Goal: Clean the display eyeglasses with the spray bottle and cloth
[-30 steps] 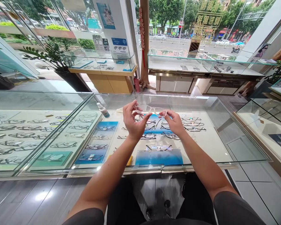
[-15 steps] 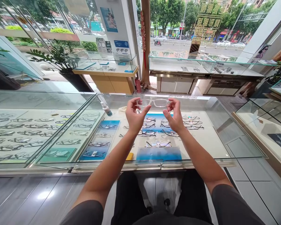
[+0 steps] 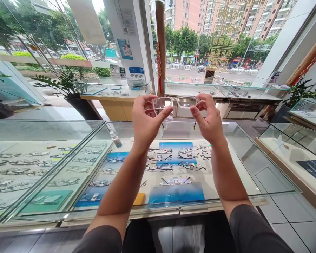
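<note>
A pair of clear-framed glasses [image 3: 175, 102] is held up at chest height over the glass display counter [image 3: 252, 168]. My left hand [image 3: 145, 121] pinches the frame's left end between thumb and fingers. On the other end, my right hand [image 3: 209, 119] grips the same way. The lenses face away from me and the temple tips hang down between my hands. Rows of spectacles [image 3: 173, 158] lie inside the case below my forearms.
A small spray bottle [image 3: 116, 139] lies on the counter left of my hands. More glass cases stand to the left [image 3: 28, 165], to the right [image 3: 305, 140] and at the back [image 3: 200, 86]. A potted plant [image 3: 68, 84] stands near the window.
Both hands have lifted the glasses higher and closer to my eyes, from just above the counter. My head has tilted up, showing more of the street outside.
</note>
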### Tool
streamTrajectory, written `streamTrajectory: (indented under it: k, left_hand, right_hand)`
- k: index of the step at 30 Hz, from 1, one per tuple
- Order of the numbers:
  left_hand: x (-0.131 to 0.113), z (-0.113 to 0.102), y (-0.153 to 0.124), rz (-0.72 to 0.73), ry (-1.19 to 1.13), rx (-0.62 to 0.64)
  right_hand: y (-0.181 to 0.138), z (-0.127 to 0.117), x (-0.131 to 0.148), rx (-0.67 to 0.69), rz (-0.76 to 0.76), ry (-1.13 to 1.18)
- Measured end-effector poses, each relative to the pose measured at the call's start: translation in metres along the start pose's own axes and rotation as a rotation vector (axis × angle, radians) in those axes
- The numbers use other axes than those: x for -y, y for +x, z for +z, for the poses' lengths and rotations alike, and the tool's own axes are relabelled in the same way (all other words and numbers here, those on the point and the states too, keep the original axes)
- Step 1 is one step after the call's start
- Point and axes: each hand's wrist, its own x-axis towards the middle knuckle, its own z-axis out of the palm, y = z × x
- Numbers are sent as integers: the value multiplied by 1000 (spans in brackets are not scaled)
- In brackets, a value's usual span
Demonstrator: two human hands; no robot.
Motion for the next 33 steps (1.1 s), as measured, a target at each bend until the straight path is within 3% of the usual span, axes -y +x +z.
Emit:
streamTrajectory:
  k: [9, 21, 33]
  left_hand:
    - [6, -10, -3, 61, 118, 104]
    - [7, -7, -6, 141, 310, 103]
    - [2, -4, -8, 59, 272, 161]
  right_hand:
    - [-1, -10, -17, 114, -4, -119]
    - [-6, -4, -12, 101, 44, -345]
    - [-10, -6, 4, 32, 138, -338]
